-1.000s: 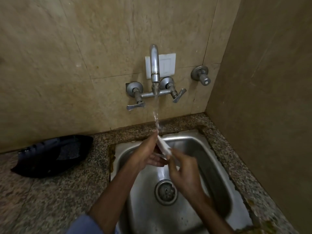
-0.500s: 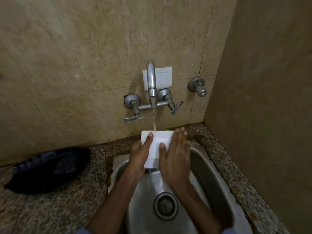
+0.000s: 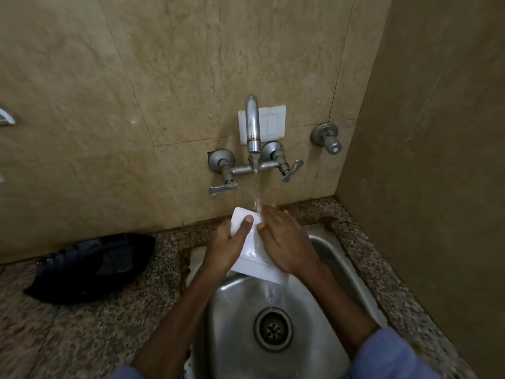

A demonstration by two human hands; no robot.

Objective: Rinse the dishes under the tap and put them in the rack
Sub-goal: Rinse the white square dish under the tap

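The white rectangular dish (image 3: 252, 259), level a moment ago, now drains into the steel sink (image 3: 325, 242), left hand (image 3: 226, 248) gripping its edge, right hand (image 3: 287, 242) rubbing flat-fingered: rinsing nearly done.

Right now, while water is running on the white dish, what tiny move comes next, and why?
Probably slide the right grip down the white dish, rubbing it. The stream lands on its top end and drains off the low corner, that grip lies flat on it, and the left grip holds its edge.
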